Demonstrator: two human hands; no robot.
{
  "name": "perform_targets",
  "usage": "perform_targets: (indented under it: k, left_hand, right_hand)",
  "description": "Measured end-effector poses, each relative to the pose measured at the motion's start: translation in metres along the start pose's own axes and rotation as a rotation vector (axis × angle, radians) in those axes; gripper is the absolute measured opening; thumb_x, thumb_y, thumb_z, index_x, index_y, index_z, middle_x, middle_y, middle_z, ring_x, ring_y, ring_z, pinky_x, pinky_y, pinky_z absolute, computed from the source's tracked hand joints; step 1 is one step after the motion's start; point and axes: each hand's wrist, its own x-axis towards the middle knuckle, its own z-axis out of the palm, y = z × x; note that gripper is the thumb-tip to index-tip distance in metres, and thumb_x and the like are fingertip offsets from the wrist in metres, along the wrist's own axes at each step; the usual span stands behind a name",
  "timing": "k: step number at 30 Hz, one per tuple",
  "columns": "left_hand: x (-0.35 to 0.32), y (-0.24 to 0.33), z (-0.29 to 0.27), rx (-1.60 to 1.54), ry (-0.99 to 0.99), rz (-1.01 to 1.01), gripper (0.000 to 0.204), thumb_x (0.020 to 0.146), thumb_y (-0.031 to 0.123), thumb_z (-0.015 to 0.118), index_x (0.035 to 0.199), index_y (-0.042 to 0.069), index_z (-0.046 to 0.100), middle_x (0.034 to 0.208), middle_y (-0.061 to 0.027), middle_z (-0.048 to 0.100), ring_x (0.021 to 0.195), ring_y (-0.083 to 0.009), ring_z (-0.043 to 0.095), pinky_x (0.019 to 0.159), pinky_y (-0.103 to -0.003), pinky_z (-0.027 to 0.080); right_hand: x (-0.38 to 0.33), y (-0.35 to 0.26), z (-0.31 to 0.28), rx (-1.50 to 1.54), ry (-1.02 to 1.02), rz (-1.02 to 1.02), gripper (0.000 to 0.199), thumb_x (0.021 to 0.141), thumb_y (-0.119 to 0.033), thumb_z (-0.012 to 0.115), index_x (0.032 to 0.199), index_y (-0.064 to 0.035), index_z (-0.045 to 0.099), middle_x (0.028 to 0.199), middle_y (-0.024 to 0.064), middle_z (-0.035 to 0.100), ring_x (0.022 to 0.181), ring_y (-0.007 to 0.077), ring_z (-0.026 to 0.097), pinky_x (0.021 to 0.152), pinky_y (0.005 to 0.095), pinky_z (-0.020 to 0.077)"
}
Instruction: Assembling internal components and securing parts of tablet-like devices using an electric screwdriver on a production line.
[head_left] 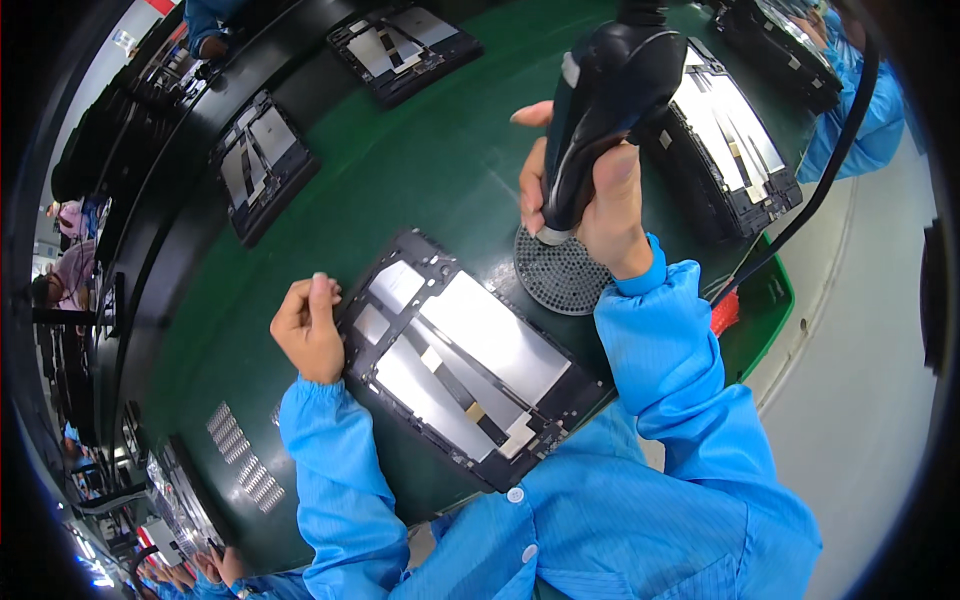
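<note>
An opened tablet (470,370) lies tilted before me, showing silver battery panels, dark flex strips and a black frame. My right hand (600,190) grips a black electric screwdriver (610,90), pointing it down. Its tip end sits over a round grey tray (560,275) full of small holes; whether the tip touches the tray cannot be seen. Beside the tablet's left edge is my left hand (310,328), its fingers curled and its thumb pressed against them. Anything inside those fingers is hidden.
More opened tablets stand around the green table: one (263,165) far left, one (405,50) at the back, a stack (735,150) at right. Metal strips (245,455) lie left. A green bin (765,320) with red material is at right. A black cable (830,170) hangs there. Co-workers sit nearby.
</note>
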Motion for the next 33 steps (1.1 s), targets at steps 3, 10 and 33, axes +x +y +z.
perform_targets:
  k: [3, 10, 33]
  left_hand:
    - [0.015, 0.0, 0.02, 0.071, -0.009, -0.061, 0.022, 0.087, 0.016, 0.064, 0.077, -0.003, 0.063, 0.07, -0.0034, 0.061, 0.063, -0.007, 0.053, 0.058, -0.021, 0.042]
    - [0.003, 0.023, 0.019, 0.39, 0.078, 0.312, 0.01, 0.08, 0.009, 0.067, 0.078, -0.001, 0.065, 0.078, -0.0108, 0.064, 0.071, -0.02, 0.061, 0.063, -0.028, 0.047]
    - [-0.074, 0.011, -0.203, 0.469, -0.228, -0.508, 0.02, 0.069, 0.007, 0.078, 0.081, -0.002, 0.066, 0.074, -0.0079, 0.065, 0.061, -0.0106, 0.058, 0.056, -0.024, 0.047]
  right_hand:
    - [-0.001, 0.007, -0.005, -0.005, -0.012, -0.014, 0.076, 0.084, -0.067, 0.044, 0.11, 0.0043, 0.051, 0.064, 0.0079, 0.056, 0.051, 0.0119, 0.054, 0.047, 0.0233, 0.0438]
    - [-0.004, 0.012, 0.003, -0.068, 0.019, 0.068, 0.093, 0.075, -0.079, 0.036, 0.113, 0.0048, 0.046, 0.065, 0.0072, 0.054, 0.052, 0.0143, 0.054, 0.047, 0.0271, 0.0445]
    - [-0.014, -0.02, 0.056, 0.169, -0.187, -0.124, 0.105, 0.071, -0.085, 0.027, 0.124, 0.0047, 0.034, 0.068, 0.0079, 0.05, 0.053, 0.0181, 0.051, 0.053, 0.0352, 0.0461]
